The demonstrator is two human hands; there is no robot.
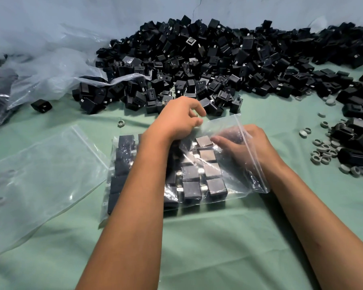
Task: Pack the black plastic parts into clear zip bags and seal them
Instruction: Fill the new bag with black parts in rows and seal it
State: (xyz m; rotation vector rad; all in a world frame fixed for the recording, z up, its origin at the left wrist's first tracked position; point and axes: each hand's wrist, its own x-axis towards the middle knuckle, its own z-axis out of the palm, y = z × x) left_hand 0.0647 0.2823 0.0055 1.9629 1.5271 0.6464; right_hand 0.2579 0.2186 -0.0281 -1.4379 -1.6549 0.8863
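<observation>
Two clear plastic items sit at the far left: a crumpled plastic sheet (50, 65) bunched against the wall, and nearer, an empty zip bag (40, 174) lying flat on the green cloth (208, 248), with a lone black part (41, 105) just beyond it. Next comes the filled zip bag (197, 181) at the centre, black plastic parts (191, 190) inside it in neat rows, its open mouth turned up toward the right. The left hand (176, 120) rests on the top of this bag, fingers curled and thumb pinching the plastic at its upper edge. Behind it a large heap of loose black parts (208, 59) spreads along the wall. The right hand (245, 147) is inside the mouth of the bag, seen through the film, its fingers loosely bent toward the packed rows; whether it holds a part cannot be told. Further right, grey rings (325, 153) are scattered on the cloth beside a smaller cluster of black parts (352, 141).
</observation>
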